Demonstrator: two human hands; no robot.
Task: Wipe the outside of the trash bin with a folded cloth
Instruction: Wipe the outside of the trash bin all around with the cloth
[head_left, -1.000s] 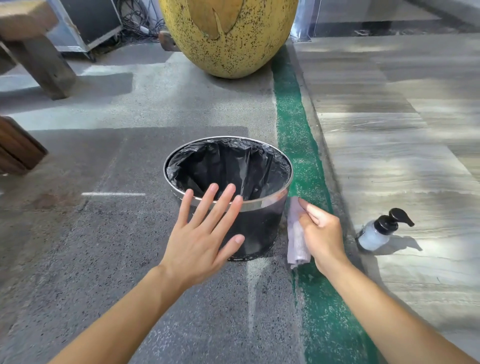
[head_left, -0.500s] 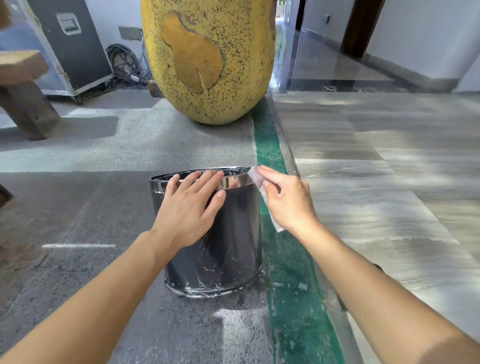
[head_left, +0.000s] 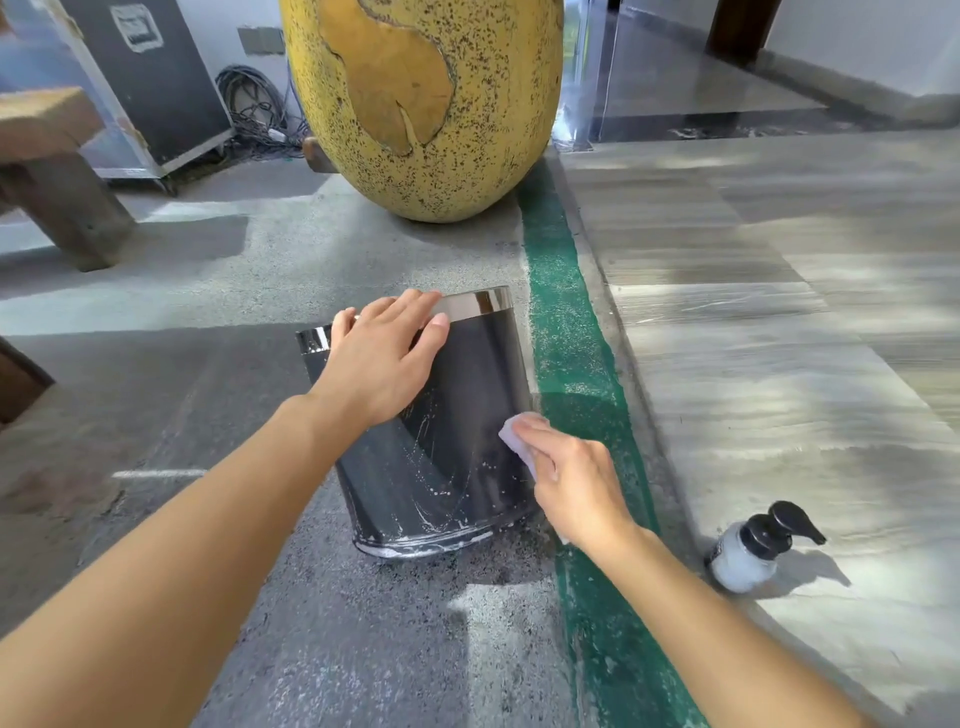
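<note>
A person's right hand (head_left: 576, 480) has dropped from the rim to low on the right wall of the dark trash bin (head_left: 457, 447), fingers closed on a folded pale cloth (head_left: 517, 441) pressed against it. The left hand (head_left: 387, 358) stays flat, fingers open, over the chrome rim. The bin stands on grey floor (head_left: 260, 519), beside a green stripe (head_left: 582, 374); a pump bottle (head_left: 748, 551) now shows near right, well apart.

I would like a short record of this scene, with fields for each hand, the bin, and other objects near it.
left hand: flat on the bin's upper wall, fingers over the metal rim
right hand: presses a folded cloth on the bin's side
trash bin: dark, white streaks, tilted
pump bottle: on the floor, right of the bin
</note>
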